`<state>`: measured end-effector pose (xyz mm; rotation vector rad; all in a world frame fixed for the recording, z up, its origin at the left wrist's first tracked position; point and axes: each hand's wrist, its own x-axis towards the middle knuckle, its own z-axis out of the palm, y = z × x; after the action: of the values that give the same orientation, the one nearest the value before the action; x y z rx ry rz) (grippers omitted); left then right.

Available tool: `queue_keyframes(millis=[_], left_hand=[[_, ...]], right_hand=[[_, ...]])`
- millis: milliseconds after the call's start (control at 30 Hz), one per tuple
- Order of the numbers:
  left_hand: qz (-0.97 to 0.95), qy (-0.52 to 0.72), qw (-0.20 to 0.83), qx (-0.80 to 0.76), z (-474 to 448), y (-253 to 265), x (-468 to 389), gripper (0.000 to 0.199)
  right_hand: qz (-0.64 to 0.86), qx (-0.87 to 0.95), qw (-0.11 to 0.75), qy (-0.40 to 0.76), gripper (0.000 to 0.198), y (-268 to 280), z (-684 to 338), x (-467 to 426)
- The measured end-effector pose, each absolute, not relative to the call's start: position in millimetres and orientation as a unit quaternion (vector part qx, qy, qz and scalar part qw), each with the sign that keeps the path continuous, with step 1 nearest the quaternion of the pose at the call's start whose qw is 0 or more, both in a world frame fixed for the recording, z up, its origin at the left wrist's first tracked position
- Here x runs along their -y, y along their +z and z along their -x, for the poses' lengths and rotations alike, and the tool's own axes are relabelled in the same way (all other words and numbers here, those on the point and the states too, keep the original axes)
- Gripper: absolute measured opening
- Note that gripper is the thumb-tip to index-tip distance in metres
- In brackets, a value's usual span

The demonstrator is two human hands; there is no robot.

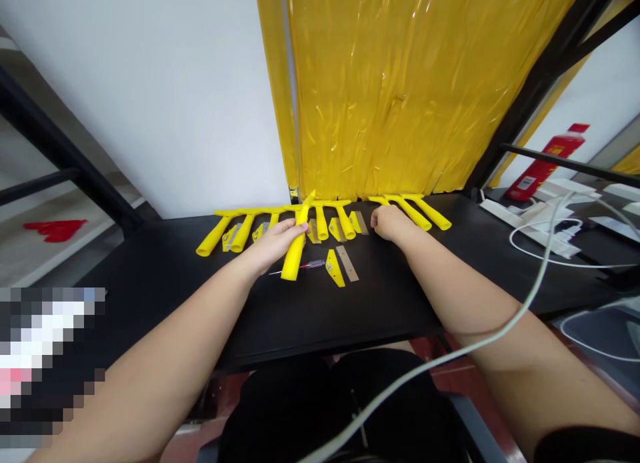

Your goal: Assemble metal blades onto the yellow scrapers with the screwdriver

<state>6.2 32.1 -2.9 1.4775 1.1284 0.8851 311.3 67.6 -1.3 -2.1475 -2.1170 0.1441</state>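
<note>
My left hand [274, 244] is closed round a yellow plastic scraper handle [292, 257], tilted with its wide hollow end toward me. Beneath that end lies a small screwdriver [315, 264] with a clear handle. Just right of it are a yellow clamp plate [335, 268] with screws and a flat metal blade [347, 263]. My right hand [390, 221] reaches to the back of the table, its fingers curled beside more yellow handles [416, 213]; what they hold, if anything, is hidden. Several similar handles [214, 236] lie in a row at the left, with plates and blades [336, 230] among them.
The black table [320, 319] ends at a white wall and a yellow plastic curtain [400, 89]. At right stand a red bottle [547, 163] and white power strips [530, 226]. A pale cable [450, 356] hangs across my right forearm. Black frame posts [65, 149] flank the table.
</note>
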Motion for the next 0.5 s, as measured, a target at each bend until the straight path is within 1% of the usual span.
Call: queue_keyframes(millis=[100, 200, 333, 500], left_hand=[[-0.621, 0.369, 0.509, -0.468, -5, -5, -34, 0.035], [-0.621, 0.371, 0.512, -0.464, -5, -7, -34, 0.035], [-0.62, 0.368, 0.511, -0.469, -6, -4, -32, 0.033], [-0.624, 0.365, 0.506, -0.47, -8, -1, -28, 0.033]], right_hand=[[0.703, 0.704, 0.065, 0.076, 0.022, 4, -317, -61], [0.686, 0.711, 0.05, 0.148, 0.015, 10, -322, -53], [0.646, 0.727, 0.036, 0.23, 0.019, 16, -317, -42], [0.524, 0.779, 0.041, 0.343, 0.015, 17, -294, -28]])
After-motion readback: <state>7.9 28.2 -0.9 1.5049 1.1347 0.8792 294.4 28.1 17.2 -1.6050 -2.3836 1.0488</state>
